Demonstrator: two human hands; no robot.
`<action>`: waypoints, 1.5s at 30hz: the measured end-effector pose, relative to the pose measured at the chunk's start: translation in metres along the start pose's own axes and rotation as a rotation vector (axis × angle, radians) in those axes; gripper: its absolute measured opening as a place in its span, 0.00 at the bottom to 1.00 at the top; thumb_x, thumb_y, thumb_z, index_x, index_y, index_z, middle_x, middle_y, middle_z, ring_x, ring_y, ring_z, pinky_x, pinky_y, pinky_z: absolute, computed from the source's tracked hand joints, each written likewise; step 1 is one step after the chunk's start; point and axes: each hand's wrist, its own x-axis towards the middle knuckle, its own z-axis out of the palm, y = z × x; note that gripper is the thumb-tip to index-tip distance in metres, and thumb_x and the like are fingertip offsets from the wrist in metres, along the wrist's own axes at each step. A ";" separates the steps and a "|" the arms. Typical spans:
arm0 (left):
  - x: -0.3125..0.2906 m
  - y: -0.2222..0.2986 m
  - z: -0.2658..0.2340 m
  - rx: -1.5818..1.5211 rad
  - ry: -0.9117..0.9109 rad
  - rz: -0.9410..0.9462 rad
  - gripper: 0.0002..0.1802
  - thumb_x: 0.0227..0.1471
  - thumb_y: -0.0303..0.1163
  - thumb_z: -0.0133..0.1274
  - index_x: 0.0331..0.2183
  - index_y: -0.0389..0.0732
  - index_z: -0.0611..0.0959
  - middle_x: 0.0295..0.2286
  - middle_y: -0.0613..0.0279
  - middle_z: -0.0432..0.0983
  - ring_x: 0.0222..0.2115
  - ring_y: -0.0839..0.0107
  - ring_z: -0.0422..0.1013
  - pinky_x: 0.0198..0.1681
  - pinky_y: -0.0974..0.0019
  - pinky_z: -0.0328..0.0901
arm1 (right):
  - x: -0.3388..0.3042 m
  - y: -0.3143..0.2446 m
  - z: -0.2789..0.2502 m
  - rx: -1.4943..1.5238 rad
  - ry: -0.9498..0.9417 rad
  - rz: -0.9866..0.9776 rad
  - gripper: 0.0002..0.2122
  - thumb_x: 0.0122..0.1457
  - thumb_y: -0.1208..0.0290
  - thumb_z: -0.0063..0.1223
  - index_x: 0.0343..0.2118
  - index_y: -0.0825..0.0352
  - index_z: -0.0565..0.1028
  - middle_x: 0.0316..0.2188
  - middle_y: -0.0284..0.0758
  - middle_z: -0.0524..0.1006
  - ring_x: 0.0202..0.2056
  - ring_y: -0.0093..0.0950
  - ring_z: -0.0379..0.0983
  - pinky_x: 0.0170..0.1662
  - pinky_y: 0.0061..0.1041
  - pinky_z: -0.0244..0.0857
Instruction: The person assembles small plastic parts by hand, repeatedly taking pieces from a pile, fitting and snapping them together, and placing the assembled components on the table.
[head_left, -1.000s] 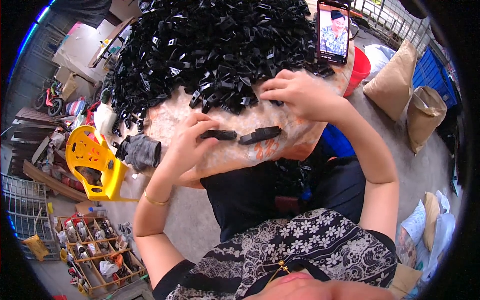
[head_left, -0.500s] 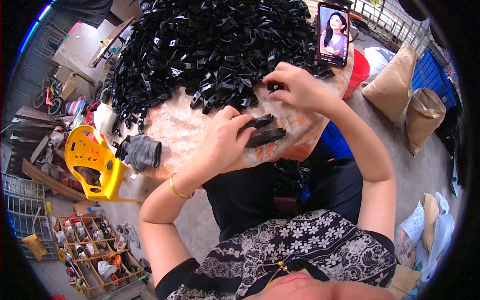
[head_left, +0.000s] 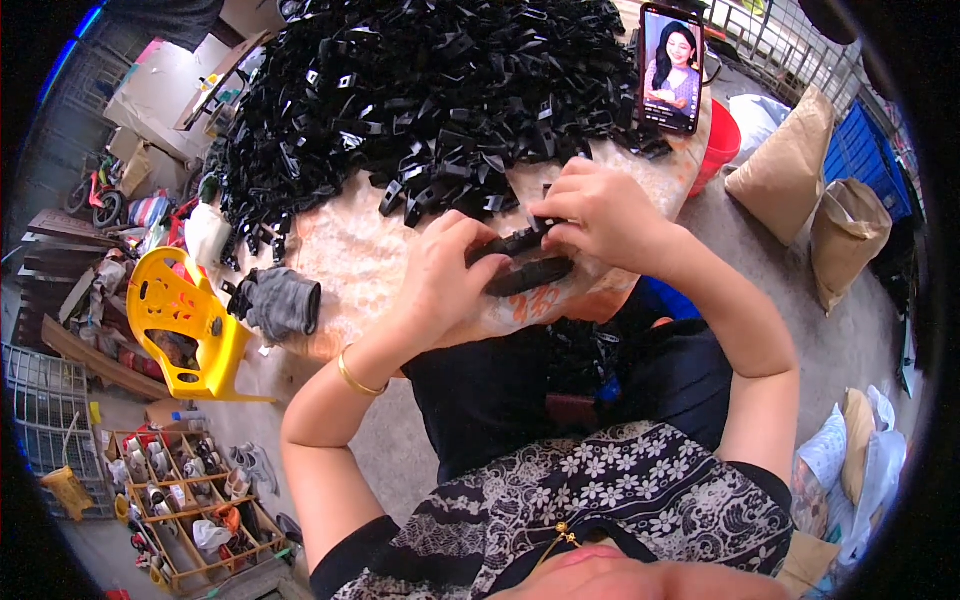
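My left hand [head_left: 440,275] grips one end of a row of small black plastic parts [head_left: 515,243] between thumb and fingers, low over the cloth-covered table [head_left: 350,240]. At the row's other end my right hand [head_left: 605,218] pinches a small black plastic part [head_left: 541,222], which touches the row or is very close to it. Just below, nearer to me, lies a second dark row of parts [head_left: 530,277], partly behind my left fingers. Beyond both hands a big heap of loose black plastic parts [head_left: 430,100] covers the far side of the table.
A phone [head_left: 671,70] showing a video stands at the table's far right, near a red bucket [head_left: 718,140]. A grey rolled cloth [head_left: 283,302] lies on the left edge, beside a yellow chair [head_left: 185,320]. Brown paper sacks [head_left: 785,150] stand on the right floor.
My right hand has come down and toward me with its small black part, from the heap's edge to the row. My left hand keeps its hold and has barely moved.
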 end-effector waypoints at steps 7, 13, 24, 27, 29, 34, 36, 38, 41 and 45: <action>0.007 -0.006 0.004 0.043 0.011 0.115 0.10 0.39 0.27 0.61 0.27 0.33 0.79 0.25 0.55 0.71 0.28 0.61 0.71 0.31 0.64 0.66 | 0.013 0.000 0.006 -0.001 -0.068 -0.095 0.13 0.39 0.69 0.62 0.30 0.65 0.78 0.26 0.32 0.74 0.34 0.34 0.69 0.35 0.32 0.65; 0.012 -0.009 -0.004 0.047 -0.066 0.188 0.11 0.39 0.29 0.62 0.26 0.34 0.79 0.24 0.57 0.71 0.28 0.63 0.70 0.31 0.65 0.65 | 0.009 0.006 0.017 0.025 -0.026 -0.204 0.13 0.42 0.66 0.62 0.32 0.63 0.77 0.27 0.34 0.74 0.35 0.35 0.69 0.38 0.34 0.64; 0.063 -0.033 -0.039 0.592 0.152 0.259 0.11 0.42 0.27 0.59 0.32 0.37 0.82 0.31 0.56 0.71 0.36 0.58 0.66 0.41 0.61 0.63 | 0.001 0.023 0.015 -0.001 -0.011 0.099 0.12 0.50 0.64 0.57 0.35 0.64 0.76 0.31 0.39 0.73 0.36 0.38 0.70 0.40 0.34 0.66; 0.056 -0.028 -0.049 0.553 0.285 0.327 0.10 0.40 0.26 0.59 0.31 0.37 0.82 0.30 0.58 0.73 0.35 0.58 0.67 0.39 0.62 0.64 | 0.002 0.014 0.020 0.100 0.008 0.077 0.12 0.52 0.63 0.55 0.37 0.64 0.76 0.29 0.40 0.73 0.34 0.39 0.71 0.38 0.35 0.67; 0.043 -0.022 -0.056 0.589 0.298 0.382 0.11 0.40 0.24 0.59 0.32 0.38 0.82 0.31 0.57 0.73 0.34 0.58 0.67 0.37 0.61 0.65 | 0.001 0.005 0.019 0.132 -0.005 0.075 0.13 0.53 0.63 0.54 0.38 0.63 0.76 0.28 0.40 0.74 0.32 0.40 0.72 0.36 0.36 0.67; 0.000 -0.025 -0.067 0.549 0.077 0.397 0.11 0.40 0.22 0.57 0.32 0.40 0.83 0.31 0.56 0.69 0.34 0.61 0.67 0.35 0.64 0.65 | 0.010 -0.020 0.011 0.188 -0.251 0.231 0.15 0.55 0.62 0.53 0.45 0.59 0.71 0.29 0.42 0.76 0.32 0.42 0.73 0.33 0.36 0.67; -0.014 -0.037 -0.068 0.371 -0.112 0.286 0.12 0.42 0.21 0.56 0.34 0.40 0.82 0.31 0.56 0.66 0.32 0.61 0.67 0.33 0.65 0.64 | 0.011 -0.019 0.010 0.210 -0.336 0.269 0.14 0.55 0.61 0.53 0.43 0.60 0.73 0.28 0.42 0.76 0.32 0.43 0.73 0.33 0.36 0.67; -0.020 -0.034 -0.066 0.317 -0.112 0.253 0.13 0.43 0.21 0.55 0.36 0.39 0.81 0.31 0.56 0.66 0.31 0.62 0.66 0.33 0.66 0.64 | 0.009 -0.006 0.014 0.215 -0.302 0.272 0.13 0.56 0.58 0.50 0.39 0.61 0.75 0.25 0.42 0.77 0.29 0.44 0.74 0.33 0.40 0.66; -0.029 -0.021 -0.057 0.204 -0.106 0.170 0.11 0.48 0.22 0.53 0.37 0.35 0.80 0.34 0.56 0.66 0.30 0.65 0.67 0.33 0.68 0.64 | 0.006 -0.001 0.005 0.368 -0.334 0.234 0.14 0.56 0.57 0.50 0.38 0.63 0.75 0.27 0.42 0.77 0.32 0.42 0.74 0.36 0.38 0.66; -0.038 -0.016 -0.038 0.165 0.016 -0.018 0.06 0.47 0.24 0.55 0.30 0.33 0.77 0.35 0.55 0.66 0.32 0.64 0.70 0.35 0.65 0.66 | 0.002 -0.004 0.004 0.409 -0.249 0.201 0.12 0.50 0.64 0.56 0.36 0.63 0.76 0.32 0.41 0.77 0.36 0.40 0.73 0.40 0.36 0.66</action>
